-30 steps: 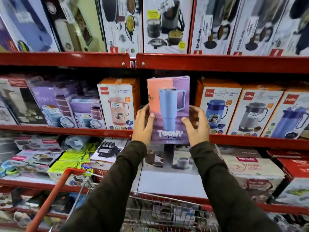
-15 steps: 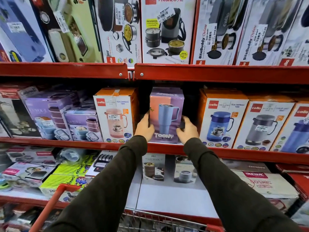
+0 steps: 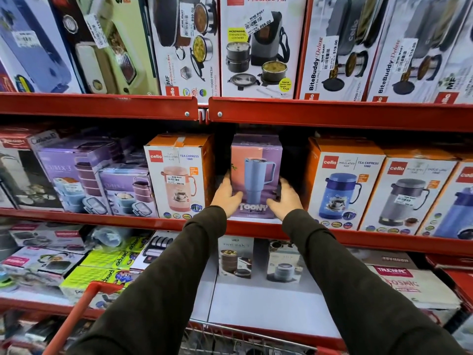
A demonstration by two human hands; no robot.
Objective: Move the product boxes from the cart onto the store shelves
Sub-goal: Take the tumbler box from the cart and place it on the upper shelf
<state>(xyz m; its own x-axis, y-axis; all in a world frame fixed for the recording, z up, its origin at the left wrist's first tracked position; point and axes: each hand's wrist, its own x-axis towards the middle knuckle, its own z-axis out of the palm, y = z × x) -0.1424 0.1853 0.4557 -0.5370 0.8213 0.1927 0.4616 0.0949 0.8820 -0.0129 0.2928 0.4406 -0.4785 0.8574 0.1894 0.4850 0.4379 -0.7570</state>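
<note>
A: From the head camera, where is the tumbler box [image 3: 256, 175]?

B: Upright on the middle red shelf [image 3: 102, 220], in the dark gap between two orange jug boxes. The pink jug box [image 3: 179, 175] is just to its left, the blue jug box [image 3: 343, 185] to its right, each with a strip of shadow between. Its front face sits a little behind theirs.

A: And the hands?

B: The left hand [image 3: 226, 198] lies against the tumbler box's lower left edge, fingers reaching up along its side, thumb across the front. The right hand [image 3: 284, 198] mirrors it on the lower right edge. Both are spread flat around the box, pressing it from either side rather than curled shut.

A: Is the box off the shelf?

B: Its base appears to rest on the shelf, though the wrists hide part of the bottom edge.

A: Anything below the tumbler box?

B: The cart [image 3: 76, 316], its red handle low and left of the box, wire rim between the dark sleeves [image 3: 158, 290].
</note>
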